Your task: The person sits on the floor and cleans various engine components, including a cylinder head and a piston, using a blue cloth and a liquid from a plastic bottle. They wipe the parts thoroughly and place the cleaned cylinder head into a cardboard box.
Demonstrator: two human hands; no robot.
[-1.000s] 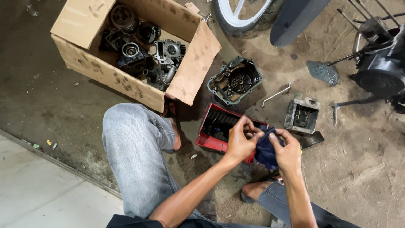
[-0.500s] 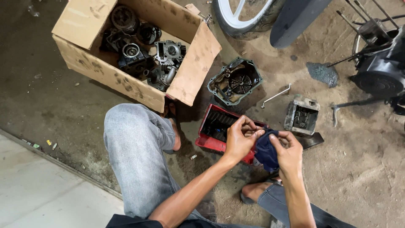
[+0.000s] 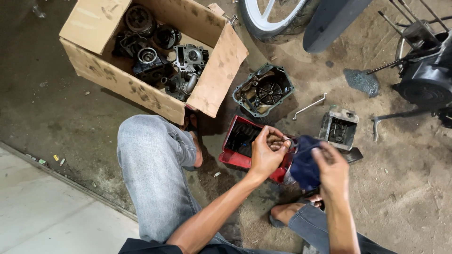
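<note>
My left hand (image 3: 266, 153) is curled around a small metal part, held between thumb and fingers above a red tray (image 3: 236, 148). My right hand (image 3: 331, 167) grips a dark blue rag (image 3: 302, 162) and presses it toward the part in the left hand. Both hands hover over the oily dirt floor between my knees. What the small part is cannot be made out.
An open cardboard box (image 3: 106, 75) of greasy engine parts sits at upper left. An engine cover (image 3: 263, 91), a bent wrench (image 3: 308, 106) and a square cylinder block (image 3: 338, 129) lie beyond the tray. A wheel (image 3: 270, 21) and an engine on a stand (image 3: 426, 77) are farther back.
My right hand has shifted slightly right and turned with the rag, while my left hand keeps the small part in nearly the same place.
</note>
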